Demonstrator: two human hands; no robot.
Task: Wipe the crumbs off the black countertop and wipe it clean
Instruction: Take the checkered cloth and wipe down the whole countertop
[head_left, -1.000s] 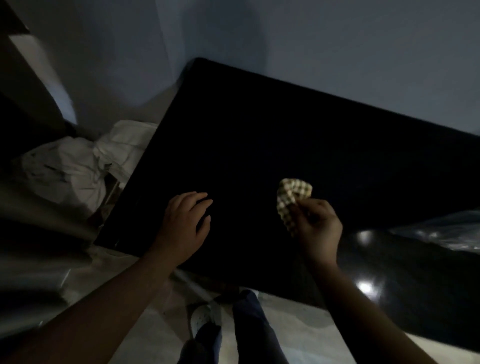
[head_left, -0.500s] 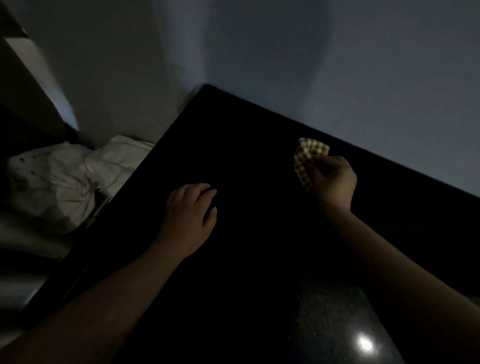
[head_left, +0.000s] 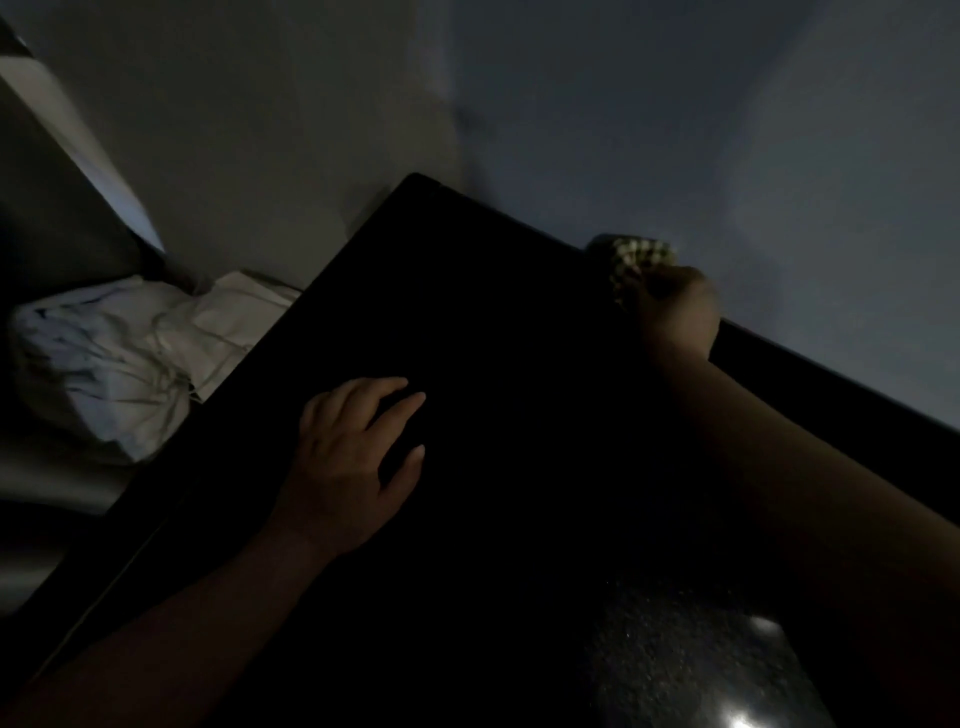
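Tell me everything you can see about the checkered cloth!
The checkered cloth looks like soft fabric with small light and dark squares. It is bunched into a wad, not spread flat. The right hand grips it at the far edge of the black countertop, next to the wall. Dim light hides finer detail.

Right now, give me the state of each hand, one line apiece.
Left hand: open, fingers resting flat on the black countertop.
Right hand: closed around the checkered cloth, at the countertop's far edge.
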